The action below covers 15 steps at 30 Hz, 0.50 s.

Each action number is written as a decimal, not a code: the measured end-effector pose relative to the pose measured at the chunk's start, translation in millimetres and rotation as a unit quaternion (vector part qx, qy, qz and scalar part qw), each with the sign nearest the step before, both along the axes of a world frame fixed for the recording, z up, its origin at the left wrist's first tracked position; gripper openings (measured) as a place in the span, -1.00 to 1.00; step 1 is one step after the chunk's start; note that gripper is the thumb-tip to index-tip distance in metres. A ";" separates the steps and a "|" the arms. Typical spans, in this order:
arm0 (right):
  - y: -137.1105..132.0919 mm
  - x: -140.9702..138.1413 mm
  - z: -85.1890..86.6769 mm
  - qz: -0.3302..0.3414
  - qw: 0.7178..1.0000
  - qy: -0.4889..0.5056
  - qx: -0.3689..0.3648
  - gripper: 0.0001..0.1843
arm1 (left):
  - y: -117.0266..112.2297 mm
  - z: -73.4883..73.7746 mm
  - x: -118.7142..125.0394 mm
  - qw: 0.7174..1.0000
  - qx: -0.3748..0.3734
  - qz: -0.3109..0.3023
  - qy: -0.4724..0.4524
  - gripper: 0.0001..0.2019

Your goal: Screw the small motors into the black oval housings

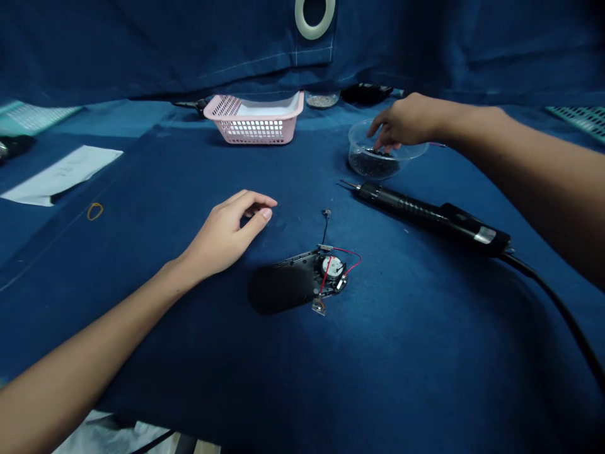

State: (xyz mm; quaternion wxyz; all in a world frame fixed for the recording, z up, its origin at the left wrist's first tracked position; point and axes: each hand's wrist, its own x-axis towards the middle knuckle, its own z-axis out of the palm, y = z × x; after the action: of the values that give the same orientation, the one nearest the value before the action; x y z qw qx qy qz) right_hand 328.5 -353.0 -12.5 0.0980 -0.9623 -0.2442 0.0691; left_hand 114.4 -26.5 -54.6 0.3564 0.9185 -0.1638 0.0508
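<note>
A black flat device part point(293, 284) with a small round motor and red and black wires lies on the blue cloth in the middle. My left hand point(230, 231) rests on the cloth just left of it, fingers loosely curled, holding nothing. My right hand point(405, 122) reaches into a clear plastic bowl point(363, 159) of small dark pieces at the back right, fingertips pinched down among them. What they pinch is too small to see. A black electric screwdriver point(425, 215) lies between the bowl and the device, its cable running off to the right.
A pink perforated basket point(255, 118) stands at the back centre. A white sheet of paper point(59, 174) and a yellow rubber band point(95, 211) lie at the left. A small dish of grey bits point(322, 99) sits behind the basket. A blue curtain hangs behind.
</note>
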 end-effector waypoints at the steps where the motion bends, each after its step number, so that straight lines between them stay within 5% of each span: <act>1: -1.1 -0.3 -0.4 0.001 1.000 -0.007 0.007 -0.48 | -0.1 0.0 0.2 1.000 0.001 0.002 0.000 -0.70; 9: 3.8 -16.9 1.9 -0.033 0.985 -0.057 0.162 -0.60 | 0.3 2.7 -0.7 1.000 -0.022 0.015 -0.014 -0.70; 12: 22.7 -45.1 18.3 -0.040 0.954 -0.068 0.289 -0.82 | -3.2 19.2 -1.7 0.998 -0.028 0.017 -0.052 -0.72; 15: 55.1 -94.2 34.7 -0.004 0.910 -0.026 0.413 -0.76 | -14.0 44.1 -2.0 0.991 -0.022 -0.012 -0.132 -0.68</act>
State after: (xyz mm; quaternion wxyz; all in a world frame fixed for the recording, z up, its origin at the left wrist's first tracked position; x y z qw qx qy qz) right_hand 234.3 -297.9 22.2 0.4804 -0.8385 -0.2493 -0.0629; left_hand 112.3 -40.5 -10.5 0.3527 0.8934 -0.2196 0.1707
